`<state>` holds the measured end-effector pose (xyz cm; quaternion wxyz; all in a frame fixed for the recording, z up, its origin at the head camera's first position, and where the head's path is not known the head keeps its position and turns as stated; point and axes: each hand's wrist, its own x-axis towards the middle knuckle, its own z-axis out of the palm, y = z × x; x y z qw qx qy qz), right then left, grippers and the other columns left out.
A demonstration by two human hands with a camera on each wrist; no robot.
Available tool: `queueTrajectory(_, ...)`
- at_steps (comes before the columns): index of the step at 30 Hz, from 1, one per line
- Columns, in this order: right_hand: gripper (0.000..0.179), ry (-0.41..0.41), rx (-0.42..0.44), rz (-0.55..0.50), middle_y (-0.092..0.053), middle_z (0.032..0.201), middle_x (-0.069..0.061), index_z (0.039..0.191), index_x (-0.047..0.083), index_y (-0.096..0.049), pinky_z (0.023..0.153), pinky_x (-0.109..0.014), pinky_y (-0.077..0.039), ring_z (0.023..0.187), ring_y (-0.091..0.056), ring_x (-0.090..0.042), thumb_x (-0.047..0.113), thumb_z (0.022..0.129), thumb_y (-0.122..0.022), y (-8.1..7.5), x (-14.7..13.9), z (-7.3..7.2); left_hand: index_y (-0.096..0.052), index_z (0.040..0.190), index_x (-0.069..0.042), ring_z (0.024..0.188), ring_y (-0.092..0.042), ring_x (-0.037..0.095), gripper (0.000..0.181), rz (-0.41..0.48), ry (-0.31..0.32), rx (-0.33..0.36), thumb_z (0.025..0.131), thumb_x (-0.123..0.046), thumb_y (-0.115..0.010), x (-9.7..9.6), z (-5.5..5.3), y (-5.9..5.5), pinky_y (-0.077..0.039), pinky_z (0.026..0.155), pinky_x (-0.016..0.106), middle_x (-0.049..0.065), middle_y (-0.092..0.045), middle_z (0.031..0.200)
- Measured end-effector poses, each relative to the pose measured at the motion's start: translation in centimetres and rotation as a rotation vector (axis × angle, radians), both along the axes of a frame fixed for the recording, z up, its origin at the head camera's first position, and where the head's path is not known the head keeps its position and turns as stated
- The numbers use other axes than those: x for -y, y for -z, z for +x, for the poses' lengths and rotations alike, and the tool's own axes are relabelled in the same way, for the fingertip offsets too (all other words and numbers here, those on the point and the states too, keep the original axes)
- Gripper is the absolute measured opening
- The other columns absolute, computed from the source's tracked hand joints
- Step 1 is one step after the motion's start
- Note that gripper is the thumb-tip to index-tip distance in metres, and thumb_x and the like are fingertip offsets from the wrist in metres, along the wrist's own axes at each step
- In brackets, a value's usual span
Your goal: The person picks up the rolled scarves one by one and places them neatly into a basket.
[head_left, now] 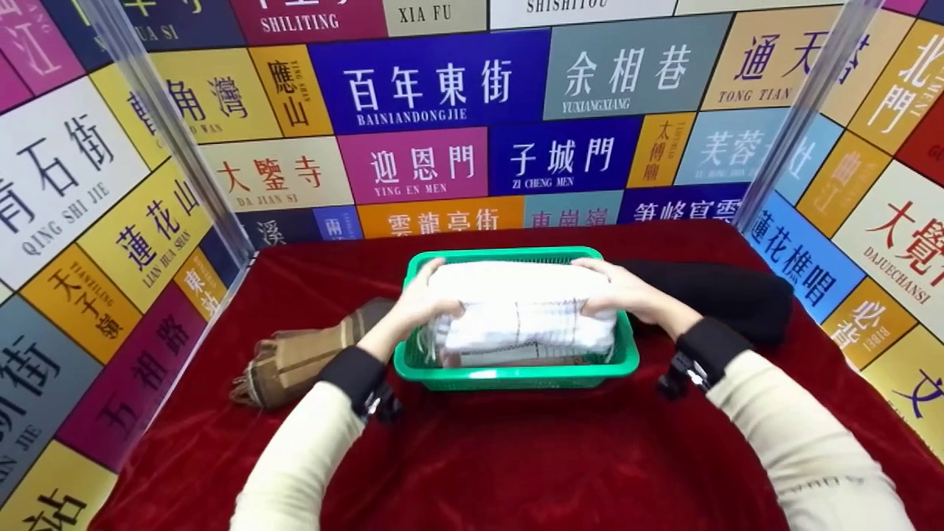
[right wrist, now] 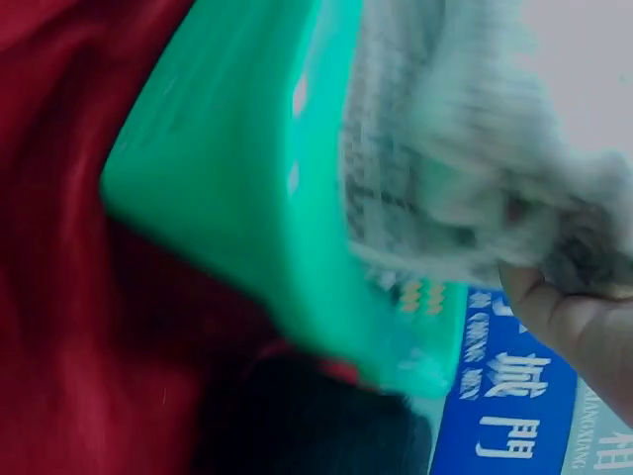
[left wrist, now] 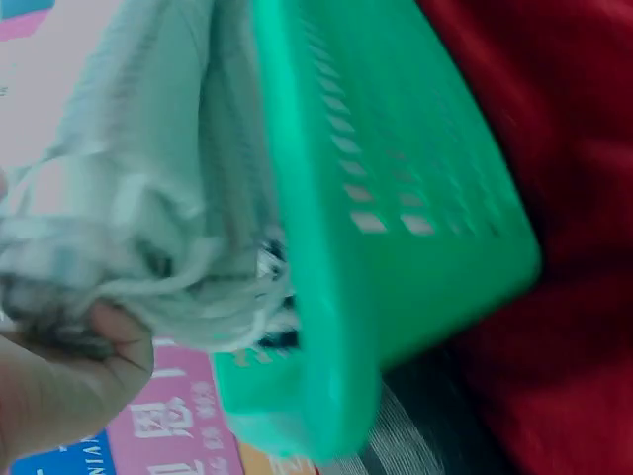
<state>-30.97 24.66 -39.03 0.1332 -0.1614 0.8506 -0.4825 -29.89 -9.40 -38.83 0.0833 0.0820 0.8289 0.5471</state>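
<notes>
Grips one white checked scarf [head_left: 527, 317] by both ends with left hand [head_left: 422, 302] and right hand [head_left: 627, 291], at the mouth of one green basket [head_left: 516, 375]. Slants both forearms inward, between one rolled brown scarf [head_left: 310, 361] and one black cloth bundle [head_left: 719, 299].

Floor of basket [head_left: 516, 374] probably hidden under cloth [head_left: 525, 295].

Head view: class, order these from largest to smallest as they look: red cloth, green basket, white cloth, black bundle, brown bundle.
1. Red cloth
2. Green basket, by outline
3. White cloth
4. Black bundle and brown bundle: too similar, both partly covered, to rank.
</notes>
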Motion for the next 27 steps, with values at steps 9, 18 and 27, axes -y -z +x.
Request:
queueTrajectory(9,0.09,-0.171,-0.316,0.51,-0.049,0.127,-0.02,0.138,0.004,-0.036,0.084,-0.046,-0.044,0.107,-0.047,-0.032,0.009,0.058,-0.076,1.9,1.2,-1.1,-0.032,0.141,-0.015,0.115,-0.049,0.029,0.095,-0.562,0.149,-0.1,0.061,-0.021,-0.081,-0.7,-1.3,1.6,-0.043,0.092,0.039,0.012,-0.048,0.133)
queueTrajectory(18,0.094,-0.401,-0.222,0.878,-0.042,0.133,-0.022,0.146,0.009,-0.019,0.093,-0.048,-0.04,0.119,-0.042,-0.037,0.03,0.073,-0.075,-1.8,3.2,-0.8,-0.024,0.14,-0.009,0.124,-0.029,0.039,0.101,-1.12,0.286,-0.004,0.061,-0.036,-0.081,-3.3,-0.9,-0.9,-0.031,0.1,0.046,0.011,-0.034,0.142)
queueTrajectory(27,0.076,-0.465,-0.082,1.082,-0.042,0.138,-0.017,0.141,0.007,-0.035,0.102,-0.047,-0.032,0.128,-0.035,-0.037,0.038,0.08,-0.068,-3.4,5.7,-1.8,-0.037,0.135,0.001,0.122,-0.044,0.03,0.07,-1.167,0.532,-0.027,0.079,-0.028,-0.068,-7.2,-1.4,-2.9,-0.035,0.102,0.04,0.016,-0.047,0.133)
